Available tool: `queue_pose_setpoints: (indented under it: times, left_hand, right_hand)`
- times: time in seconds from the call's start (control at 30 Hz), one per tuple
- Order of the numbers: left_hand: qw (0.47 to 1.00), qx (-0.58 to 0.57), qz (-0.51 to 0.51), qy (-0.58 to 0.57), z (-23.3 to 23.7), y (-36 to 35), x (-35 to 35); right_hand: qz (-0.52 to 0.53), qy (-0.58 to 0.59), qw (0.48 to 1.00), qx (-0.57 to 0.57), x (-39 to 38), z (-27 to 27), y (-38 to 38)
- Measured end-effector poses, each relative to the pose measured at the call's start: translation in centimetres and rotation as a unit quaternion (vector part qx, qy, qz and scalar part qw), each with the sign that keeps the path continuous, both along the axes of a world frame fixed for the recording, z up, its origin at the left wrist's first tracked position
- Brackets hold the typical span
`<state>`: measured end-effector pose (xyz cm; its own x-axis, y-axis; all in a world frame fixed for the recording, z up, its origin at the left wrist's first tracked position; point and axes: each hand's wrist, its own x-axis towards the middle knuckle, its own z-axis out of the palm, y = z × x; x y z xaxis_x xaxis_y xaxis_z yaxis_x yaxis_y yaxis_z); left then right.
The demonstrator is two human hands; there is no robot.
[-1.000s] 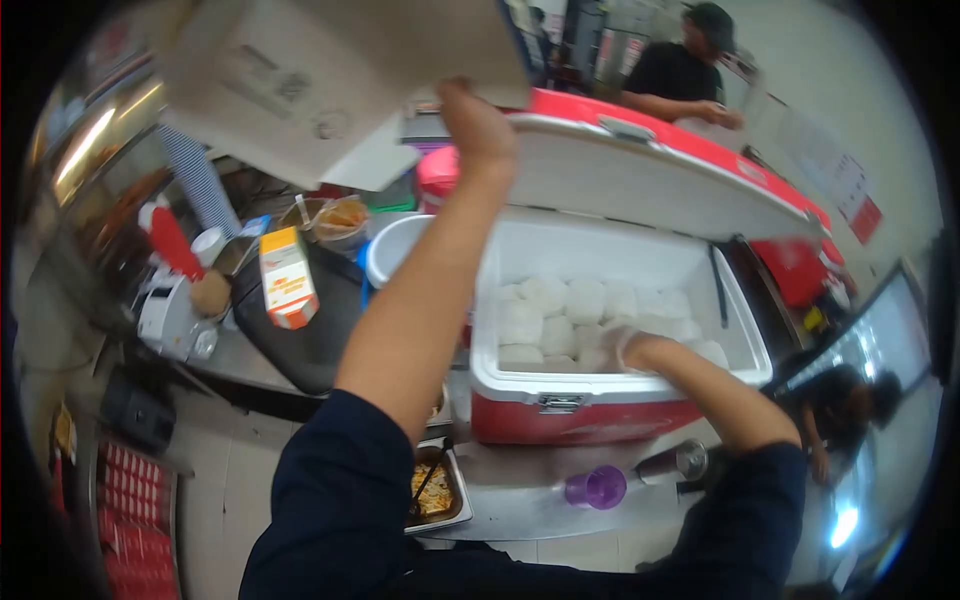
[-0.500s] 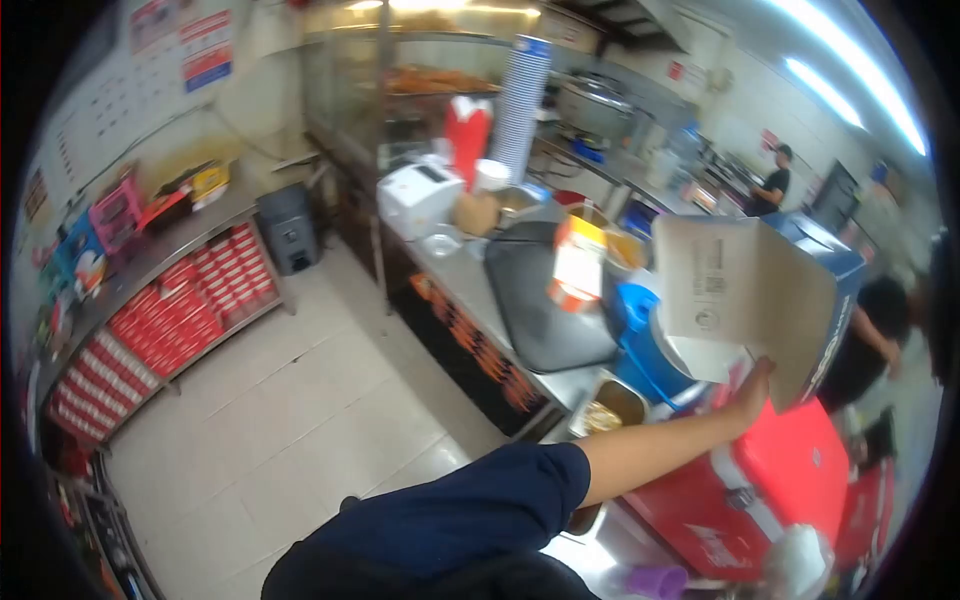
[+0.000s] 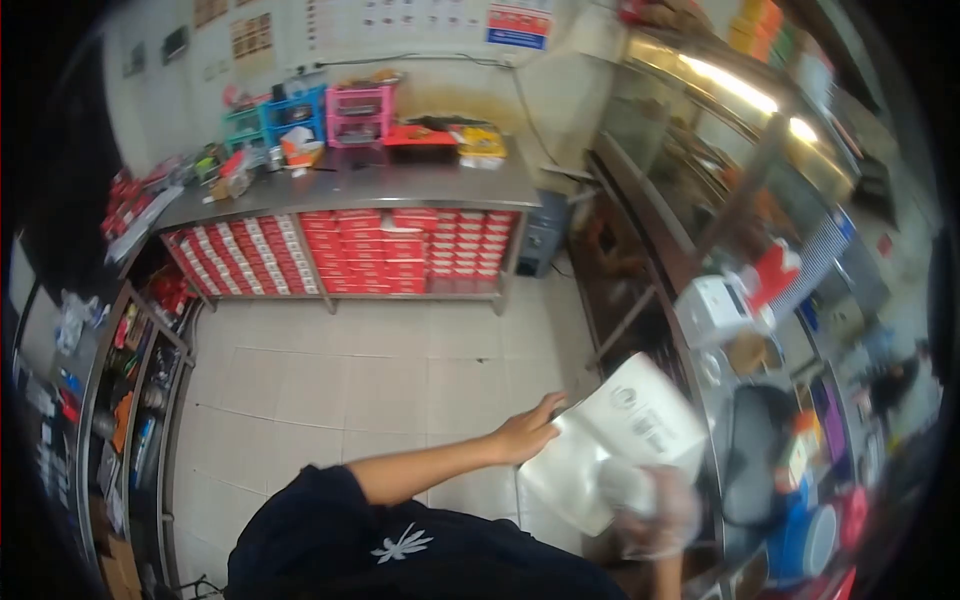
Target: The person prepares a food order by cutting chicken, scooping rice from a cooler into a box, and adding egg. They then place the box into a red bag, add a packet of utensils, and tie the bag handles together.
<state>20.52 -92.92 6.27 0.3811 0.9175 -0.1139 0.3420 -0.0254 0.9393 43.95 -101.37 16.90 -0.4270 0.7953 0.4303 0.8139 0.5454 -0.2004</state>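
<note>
My left hand (image 3: pixel 530 432) grips the left edge of an open cardboard box (image 3: pixel 645 415), its fingers closed on the rim. The box is held in front of my body over the floor, its pale inside facing up, with printed marks on the raised flap. My right hand (image 3: pixel 662 512), in a clear plastic glove, is at the lower right of the box and blurred by motion. It is closed round a whitish cylindrical object (image 3: pixel 628 487), which hangs over the box; what that object is cannot be made out.
A steel table (image 3: pixel 345 190) with red and white boxes (image 3: pixel 370 250) beneath stands against the back wall. On the right counter are a white machine (image 3: pixel 712 312), a black lid (image 3: pixel 757 455) and a blue container (image 3: pixel 803 540). Shelves (image 3: pixel 140 420) line the left.
The view has turned left, toward the back table. The box has moved from above the red cooler to in front of my body. My gloved right hand has come up beside it.
</note>
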Motion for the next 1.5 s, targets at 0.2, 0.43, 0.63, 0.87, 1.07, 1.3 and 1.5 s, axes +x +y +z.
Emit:
queue_pose_setpoints:
  times: [0.2, 0.43, 0.63, 0.87, 1.07, 1.3, 1.5]
  left_hand:
    - [0.982, -0.099, 0.132, -0.087, -6.7, 1.0, -14.4]
    - [0.908, -0.058, 0.263, -0.320, -8.6, 12.2, -29.8]
    - [0.772, -0.027, 0.509, -0.379, -10.7, 22.4, -42.6]
    - [0.664, 0.016, 0.643, -0.381, -11.9, 33.9, -55.9]
    - [0.714, 0.035, 0.651, -0.255, -18.6, 47.6, -69.3]
    - [0.836, 0.072, 0.541, 0.050, -18.8, 58.5, -78.6]
    - [0.885, -0.122, 0.442, 0.082, -15.2, 60.9, -81.7]
  right_hand:
    - [0.271, 0.034, 0.904, -0.328, -17.3, -11.6, 14.4]
    - [0.344, -0.033, 0.918, -0.195, -32.6, -8.7, 31.1]
    - [0.338, 0.137, 0.914, -0.179, -45.0, -4.5, 45.9]
    - [0.347, 0.174, 0.885, -0.256, -58.6, -10.1, 62.0]
    - [0.172, 0.184, 0.914, -0.319, -70.6, -15.0, 79.5]
    - [0.040, -0.036, 0.967, -0.248, -85.6, -9.0, 95.9]
    - [-0.067, -0.103, 0.992, 0.010, -89.4, -18.8, 106.4]
